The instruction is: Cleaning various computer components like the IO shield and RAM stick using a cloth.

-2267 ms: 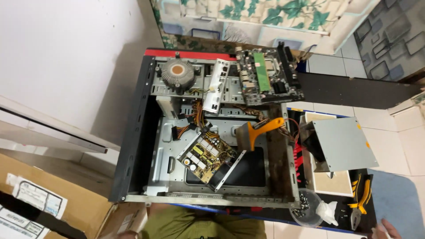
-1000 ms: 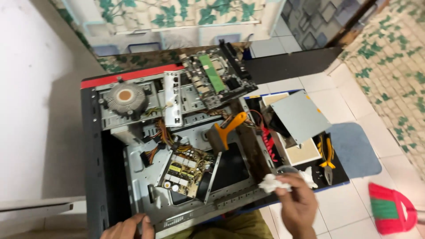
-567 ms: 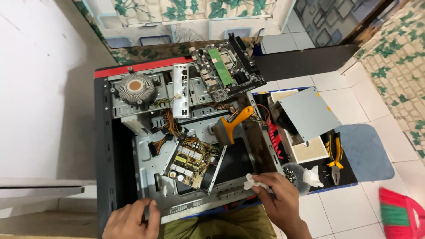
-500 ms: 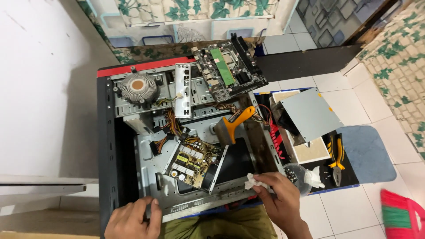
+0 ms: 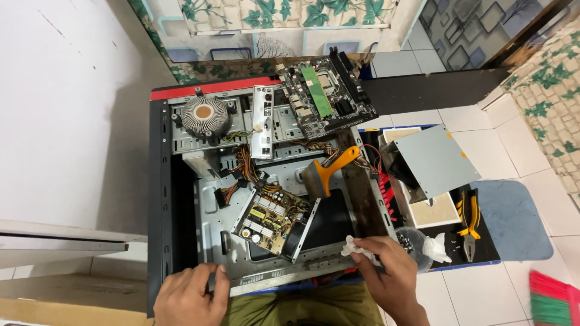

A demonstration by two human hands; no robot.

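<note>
Since 2.3 s ago both hands have come into the lower part of the frame; compared with 0.5 s ago they have hardly shifted. Left hand (image 5: 192,294), lower left, grips the near metal edge of the open computer case (image 5: 158,199), fingers curled over the rim, apparently steadying it. Right hand (image 5: 386,271), lower centre-right, pinches a crumpled white cloth (image 5: 357,247) against the case's lower right corner, seemingly to wipe there.

Lying on its side on the tiled floor, the case holds, at its centre, a bare power supply board (image 5: 269,218) tilted against a black panel, with bundled wires above it. An orange-handled brush (image 5: 329,172) rests inside, just right of the wires. At upper left, a round cooler (image 5: 203,115) sits on the drive bays; a motherboard (image 5: 325,96) lies across the top edge.

Right of the case, a small clear bowl (image 5: 411,240) seems to hold screws, beside yellow-handled pliers (image 5: 468,220) and a grey metal cover (image 5: 436,160)
</note>
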